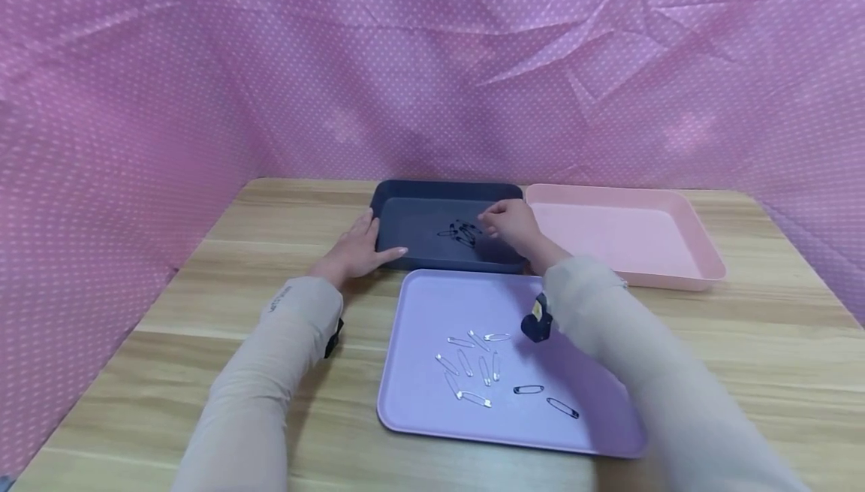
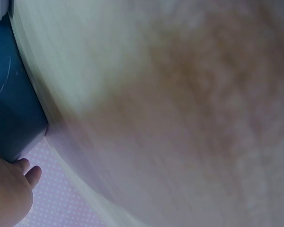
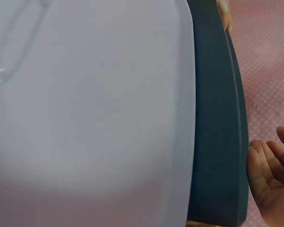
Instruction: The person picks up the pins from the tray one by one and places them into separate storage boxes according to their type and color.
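Note:
My left hand (image 1: 354, 252) rests against the left end of the dark tray (image 1: 412, 240), its thumb stretched along the front rim and its fingers at the left side. Above the right part of that tray hovers my right hand (image 1: 512, 223), fingers loosely bent. In the right wrist view the thumb of this right hand (image 3: 274, 182) stands apart from the fingers, and no object shows between them. Black safety pins (image 1: 465, 233) lie in a small heap on the tray floor, just left of the right fingertips.
A lilac tray (image 1: 432, 297) in front carries several silver safety pins (image 1: 465, 363) and two black safety pins (image 1: 528, 389), (image 1: 562, 407). At the right, a pink tray (image 1: 689, 270) adjoins the dark one. Pink dotted cloth (image 1: 432, 101) hangs behind the wooden table (image 1: 223, 282).

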Available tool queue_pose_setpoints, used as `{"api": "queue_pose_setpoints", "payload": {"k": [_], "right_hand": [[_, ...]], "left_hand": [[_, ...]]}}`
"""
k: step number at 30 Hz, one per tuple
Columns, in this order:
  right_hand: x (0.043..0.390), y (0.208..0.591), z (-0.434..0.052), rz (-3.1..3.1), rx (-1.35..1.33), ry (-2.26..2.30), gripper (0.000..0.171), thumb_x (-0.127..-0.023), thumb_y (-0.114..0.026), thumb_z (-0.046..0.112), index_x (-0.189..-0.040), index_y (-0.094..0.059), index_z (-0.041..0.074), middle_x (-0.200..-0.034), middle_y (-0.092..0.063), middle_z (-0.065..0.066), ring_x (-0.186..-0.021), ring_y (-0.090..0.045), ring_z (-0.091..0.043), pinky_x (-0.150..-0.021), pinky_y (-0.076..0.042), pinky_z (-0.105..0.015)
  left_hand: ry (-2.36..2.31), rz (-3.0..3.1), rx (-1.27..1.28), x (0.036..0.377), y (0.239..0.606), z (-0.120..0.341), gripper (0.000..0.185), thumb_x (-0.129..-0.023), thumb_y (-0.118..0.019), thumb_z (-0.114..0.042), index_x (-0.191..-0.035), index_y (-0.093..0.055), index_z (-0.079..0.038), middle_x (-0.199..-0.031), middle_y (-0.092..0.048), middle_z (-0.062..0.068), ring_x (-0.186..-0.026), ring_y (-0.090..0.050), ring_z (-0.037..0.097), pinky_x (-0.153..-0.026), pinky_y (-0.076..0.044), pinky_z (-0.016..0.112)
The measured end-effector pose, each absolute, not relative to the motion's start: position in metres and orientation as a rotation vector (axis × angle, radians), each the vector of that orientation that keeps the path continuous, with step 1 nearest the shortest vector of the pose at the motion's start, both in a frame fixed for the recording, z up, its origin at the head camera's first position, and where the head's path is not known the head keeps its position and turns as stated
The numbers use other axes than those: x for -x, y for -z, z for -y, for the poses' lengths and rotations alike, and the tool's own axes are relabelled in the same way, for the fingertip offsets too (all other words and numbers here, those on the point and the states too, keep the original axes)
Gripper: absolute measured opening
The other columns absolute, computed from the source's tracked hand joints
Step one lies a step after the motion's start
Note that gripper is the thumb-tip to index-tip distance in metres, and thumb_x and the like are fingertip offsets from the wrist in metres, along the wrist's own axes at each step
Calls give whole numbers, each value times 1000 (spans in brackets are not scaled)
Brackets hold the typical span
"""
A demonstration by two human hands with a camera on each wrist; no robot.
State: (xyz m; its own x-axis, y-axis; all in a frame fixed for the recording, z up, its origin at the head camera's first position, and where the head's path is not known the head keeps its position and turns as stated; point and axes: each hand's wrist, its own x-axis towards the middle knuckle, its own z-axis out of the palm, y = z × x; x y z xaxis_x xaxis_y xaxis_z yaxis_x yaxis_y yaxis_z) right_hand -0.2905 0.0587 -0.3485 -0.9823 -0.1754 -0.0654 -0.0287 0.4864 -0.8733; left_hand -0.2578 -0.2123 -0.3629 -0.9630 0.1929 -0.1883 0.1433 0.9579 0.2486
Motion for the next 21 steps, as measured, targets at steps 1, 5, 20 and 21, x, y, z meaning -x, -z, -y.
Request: {"api": "queue_pose_setpoints", "payload": {"k": [1,5,20,21], "right_hand": [[288,348,-61,-2575,165,1501,23,-88,-47,15,-100,-59,0,-99,-59,-12,-81,-57,-20,-73,-46,-32],[275,343,-67,-2554,110,1487,24,-87,-49,20,-101,-59,2,-99,-59,-13,-80,-56,-18,-79,-42,-40],[224,329,-93,-2507,275,1440,25,-84,-55,19,-100,-58,-1,-90,-60,-13,-78,-57,-20,-72,-47,-33],[221,329,-95,-2502,282,1441,25,-84,-55,18,-100,-59,-1,-90,-60,-13,-78,-57,-20,-72,-47,-32]], "left_hand": [[-346,-2897,-254,258,363,213,100,-74,-28,-73,-137,-3,1,-142,9,14,-129,6,26,-102,-6,42],[-357,-2901,-260,258,364,213,100,-74,-29,-72,-137,-4,2,-142,8,14,-129,6,27,-102,-5,42],[-356,-2909,-280,259,365,212,99,-75,-28,-71,-136,-4,3,-142,10,14,-129,7,25,-101,-6,44],[-358,-2908,-281,259,365,213,99,-75,-28,-72,-136,-4,3,-142,11,13,-129,8,25,-101,-6,44]]}}
